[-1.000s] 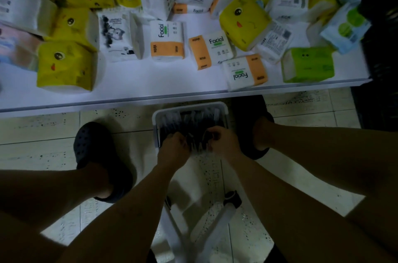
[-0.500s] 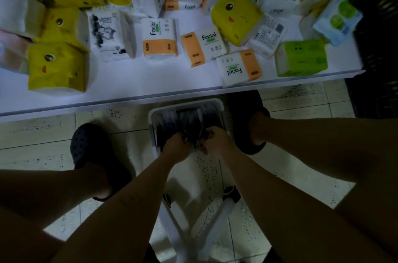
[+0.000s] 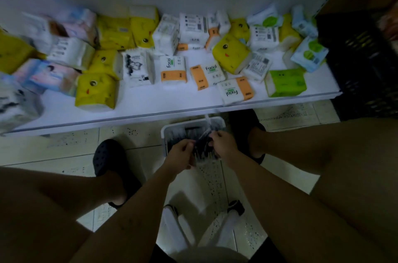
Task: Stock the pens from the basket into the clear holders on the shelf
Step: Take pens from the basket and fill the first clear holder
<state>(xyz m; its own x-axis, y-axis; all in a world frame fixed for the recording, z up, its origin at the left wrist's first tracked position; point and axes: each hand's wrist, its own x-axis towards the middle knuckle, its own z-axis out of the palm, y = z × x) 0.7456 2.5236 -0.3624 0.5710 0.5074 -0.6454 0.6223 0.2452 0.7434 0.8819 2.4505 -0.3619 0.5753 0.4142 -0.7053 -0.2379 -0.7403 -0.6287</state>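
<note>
A white basket [image 3: 172,129] stands on the floor between my feet, filled with several dark pens [image 3: 179,134]. Both hands are over its near half. My left hand [image 3: 179,155] grips a bunch of dark pens [image 3: 203,151] from the left. My right hand [image 3: 223,144] pinches the same bunch from the right, and one clear-ended pen [image 3: 207,121] sticks up toward the shelf edge. No clear holders are in view.
A low white shelf [image 3: 150,103] just beyond the basket carries several tissue packs. A black crate [image 3: 364,64] stands at the right. My dark shoes [image 3: 107,155] flank the basket, and white stool legs [image 3: 172,226] lie below my arms on the tiled floor.
My head has tilted up, so the shelf and its back wall show more. Both hands have risen slightly with a bunch of pens gathered between them.
</note>
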